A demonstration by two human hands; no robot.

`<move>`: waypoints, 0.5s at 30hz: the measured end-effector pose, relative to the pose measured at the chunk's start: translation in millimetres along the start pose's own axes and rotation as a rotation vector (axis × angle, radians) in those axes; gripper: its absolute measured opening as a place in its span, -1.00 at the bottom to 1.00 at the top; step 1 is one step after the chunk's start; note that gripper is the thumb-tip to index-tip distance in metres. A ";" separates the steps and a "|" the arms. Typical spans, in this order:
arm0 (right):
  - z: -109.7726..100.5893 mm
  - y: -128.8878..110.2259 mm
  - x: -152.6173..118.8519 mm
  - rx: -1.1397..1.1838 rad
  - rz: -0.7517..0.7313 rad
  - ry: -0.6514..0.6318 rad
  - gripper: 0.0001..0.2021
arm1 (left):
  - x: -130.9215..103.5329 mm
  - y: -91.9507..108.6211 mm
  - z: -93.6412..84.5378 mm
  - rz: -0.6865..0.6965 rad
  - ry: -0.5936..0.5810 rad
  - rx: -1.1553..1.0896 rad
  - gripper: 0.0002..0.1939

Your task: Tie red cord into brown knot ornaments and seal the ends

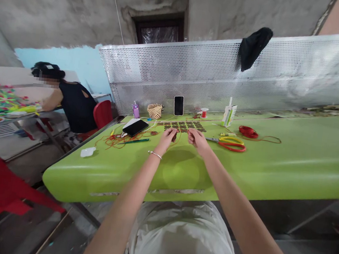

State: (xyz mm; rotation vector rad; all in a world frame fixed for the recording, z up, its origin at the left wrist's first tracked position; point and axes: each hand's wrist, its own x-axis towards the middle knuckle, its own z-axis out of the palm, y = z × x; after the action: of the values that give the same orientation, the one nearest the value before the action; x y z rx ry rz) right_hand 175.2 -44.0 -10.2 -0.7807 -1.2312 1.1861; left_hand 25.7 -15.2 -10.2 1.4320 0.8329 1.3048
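Above the green table [180, 172], my left hand [168, 137] is closed in a pinch, with a small dark brown piece and thin red cord at its fingertips. A short gap to the right, my right hand [196, 140] pinches what looks like the red cord. Just beyond both hands lie rows of small brown pieces [192, 125]. Scissors [230, 143] with yellow and red handles rest right of my right hand. Left of my left hand are a tangle of orange-red cord [114, 141], a green pen [136, 141] and a black phone [136, 128].
An upright phone [178, 105], a wicker basket [154, 110], a red spool [203, 112], a small box [229, 115] and a red cord coil [248, 131] stand or lie farther back. A white case [88, 152] is at left. Another person [77, 104] sits at the left.
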 end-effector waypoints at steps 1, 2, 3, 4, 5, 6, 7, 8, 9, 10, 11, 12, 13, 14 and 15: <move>-1.4 0.9 1.6 0.005 -0.004 0.034 -0.63 | -0.1 -0.3 0.2 -0.004 0.004 -0.008 -0.77; -2.7 1.8 2.9 0.006 -0.003 0.061 -0.64 | 0.0 -0.6 0.3 -0.008 0.008 -0.017 -0.78; -3.7 2.6 4.0 0.005 0.001 0.080 -0.65 | 0.2 -1.1 0.3 -0.013 0.015 -0.027 -0.79; -4.3 3.3 4.6 0.001 0.008 0.092 -0.66 | 0.7 -1.6 0.0 -0.018 0.025 -0.039 -0.79; -4.4 3.8 5.0 -0.004 0.014 0.098 -0.66 | 1.5 -2.3 -0.4 -0.025 0.037 -0.051 -0.79; -4.2 4.2 5.0 -0.011 0.021 0.099 -0.67 | 2.5 -2.9 -1.1 -0.034 0.051 -0.065 -0.80; -3.5 4.3 4.8 -0.019 0.028 0.094 -0.67 | 3.7 -3.5 -1.9 -0.043 0.067 -0.078 -0.80; -2.5 4.4 4.4 -0.030 0.036 0.083 -0.67 | 5.0 -3.9 -2.8 -0.054 0.085 -0.090 -0.80; -1.5 4.4 3.9 -0.042 0.045 0.066 -0.68 | 6.2 -4.2 -3.6 -0.066 0.103 -0.101 -0.79; -0.4 4.3 3.3 -0.055 0.056 0.045 -0.69 | 7.1 -4.2 -4.3 -0.078 0.121 -0.111 -0.78; 0.5 4.2 2.6 -0.068 0.067 0.024 -0.70 | 7.7 -4.0 -4.8 -0.088 0.137 -0.120 -0.78; 1.1 4.2 2.0 -0.080 0.078 0.007 -0.72 | 7.8 -3.6 -5.1 -0.097 0.149 -0.127 -0.77; 1.4 4.3 1.5 -0.090 0.089 -0.006 -0.73 | 7.5 -3.1 -5.1 -0.104 0.157 -0.132 -0.76; 1.3 4.4 1.1 -0.099 0.098 -0.014 -0.74 | 6.8 -2.5 -4.9 -0.109 0.160 -0.136 -0.75; 1.1 4.5 0.8 -0.107 0.107 -0.017 -0.74 | 5.8 -1.9 -4.6 -0.111 0.160 -0.137 -0.74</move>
State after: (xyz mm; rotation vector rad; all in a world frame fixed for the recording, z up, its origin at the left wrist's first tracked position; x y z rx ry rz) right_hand 173.0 -42.2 -13.9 -0.9276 -1.2891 1.2231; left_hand 22.6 -8.2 -10.6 1.1702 0.8969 1.3768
